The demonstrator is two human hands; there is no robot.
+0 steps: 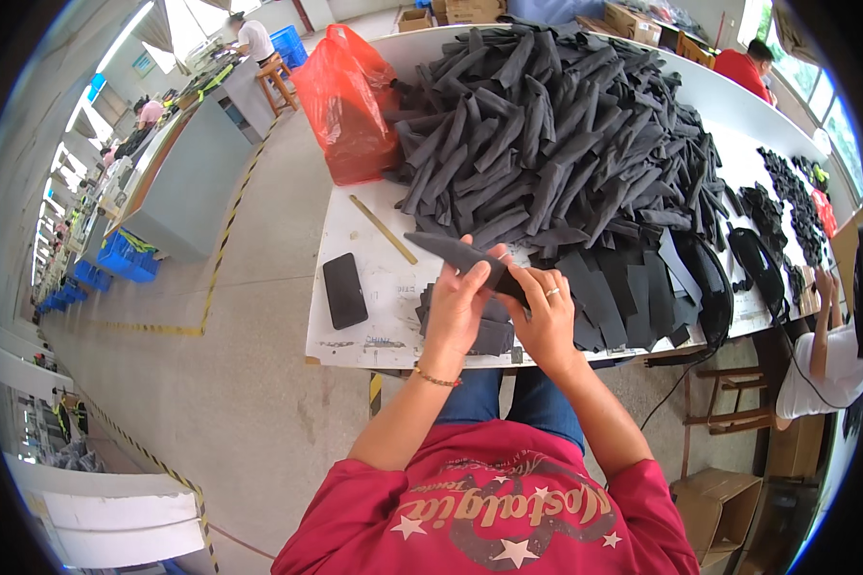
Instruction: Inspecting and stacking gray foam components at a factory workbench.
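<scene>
Both my hands are closed on one dark grey folded fabric piece [448, 251], held above the near part of the white table [379, 220]. Its pointed end sticks out to the left. My left hand [458, 299] pinches it with the thumb on top. My right hand [544, 305], with a ring on one finger, grips its right end. Beneath my hands lies a stack of dark cloth pieces [494, 331], partly hidden. Beyond them rises a large heap of similar folded grey pieces [556, 134]. Flat dark panels [604, 297] lie fanned out to the right of my right hand.
Left on the table are a black phone [345, 290], a yellowish ruler-like strip [384, 229] and a red plastic bag [348, 115]. A black device [705, 287] with a cord stands at right. Another person [825, 369] sits at right, near a wooden stool [729, 398] and cardboard box [717, 513].
</scene>
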